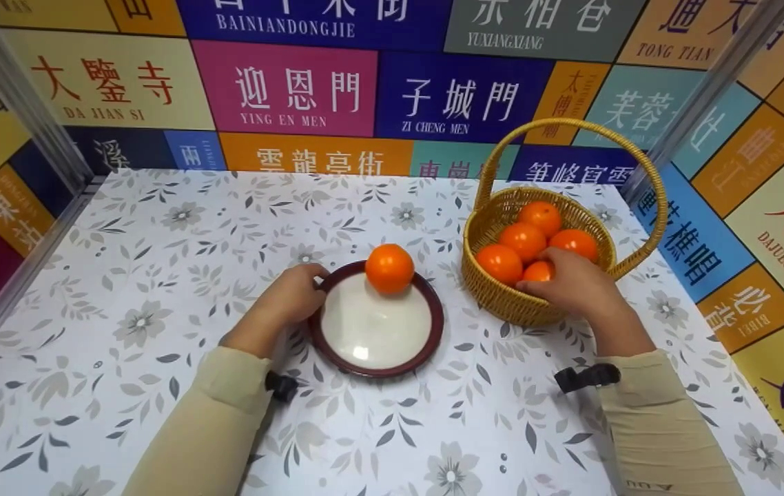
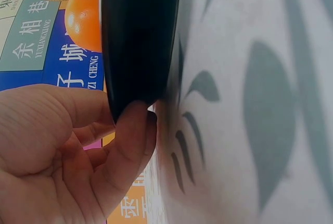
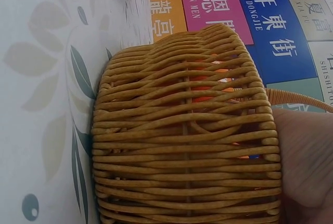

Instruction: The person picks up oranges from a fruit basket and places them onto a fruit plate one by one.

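Observation:
A white plate (image 1: 377, 324) with a dark red-brown rim lies on the table, and one orange (image 1: 390, 268) sits on its far edge. My left hand (image 1: 297, 293) pinches the plate's left rim; the left wrist view shows fingers (image 2: 132, 130) at the dark underside of the plate (image 2: 140, 36). To the right stands a woven basket (image 1: 526, 306) holding several oranges (image 1: 523, 241). My right hand (image 1: 581, 282) reaches over the near rim and grips the nearest orange (image 1: 539, 273) between thumb and fingers. In the right wrist view the basket wall (image 3: 182, 146) hides the fingertips.
The basket's tall handle (image 1: 571, 122) arches over its top and leans right. A flower-patterned cloth (image 1: 158, 275) covers the table. Panels with large lettering (image 1: 289, 89) stand behind and at both sides.

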`<state>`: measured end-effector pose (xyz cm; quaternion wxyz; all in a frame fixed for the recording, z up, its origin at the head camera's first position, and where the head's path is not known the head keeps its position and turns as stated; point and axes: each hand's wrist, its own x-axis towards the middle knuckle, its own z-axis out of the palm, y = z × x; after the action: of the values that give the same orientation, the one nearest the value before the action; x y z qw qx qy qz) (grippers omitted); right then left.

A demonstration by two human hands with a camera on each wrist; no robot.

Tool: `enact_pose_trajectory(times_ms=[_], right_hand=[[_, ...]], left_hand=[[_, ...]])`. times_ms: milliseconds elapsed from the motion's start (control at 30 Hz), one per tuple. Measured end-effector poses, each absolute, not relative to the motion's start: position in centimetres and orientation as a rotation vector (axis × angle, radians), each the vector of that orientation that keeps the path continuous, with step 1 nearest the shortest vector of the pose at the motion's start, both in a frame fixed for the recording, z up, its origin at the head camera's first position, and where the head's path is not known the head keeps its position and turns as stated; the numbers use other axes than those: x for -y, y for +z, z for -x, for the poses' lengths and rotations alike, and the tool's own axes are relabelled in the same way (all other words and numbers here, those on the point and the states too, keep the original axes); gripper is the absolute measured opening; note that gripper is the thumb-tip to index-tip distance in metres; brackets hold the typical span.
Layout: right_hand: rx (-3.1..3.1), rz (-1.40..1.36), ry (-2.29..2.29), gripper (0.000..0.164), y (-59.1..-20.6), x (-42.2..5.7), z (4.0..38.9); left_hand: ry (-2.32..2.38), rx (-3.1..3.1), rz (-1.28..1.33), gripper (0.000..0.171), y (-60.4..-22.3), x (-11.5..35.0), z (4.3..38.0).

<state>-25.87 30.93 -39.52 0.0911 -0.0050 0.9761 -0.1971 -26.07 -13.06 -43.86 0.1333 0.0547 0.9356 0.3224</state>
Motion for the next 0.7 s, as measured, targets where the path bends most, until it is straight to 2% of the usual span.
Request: enact_pose_trajectory(times_ms=[700], right_hand=[[-2.938,0.027,-0.575,0.076,-38.65,-31.2,25.56]], left_hand=[[0.963,-2.7,-0.129,0.037,-43.8,13.02,26.08]])
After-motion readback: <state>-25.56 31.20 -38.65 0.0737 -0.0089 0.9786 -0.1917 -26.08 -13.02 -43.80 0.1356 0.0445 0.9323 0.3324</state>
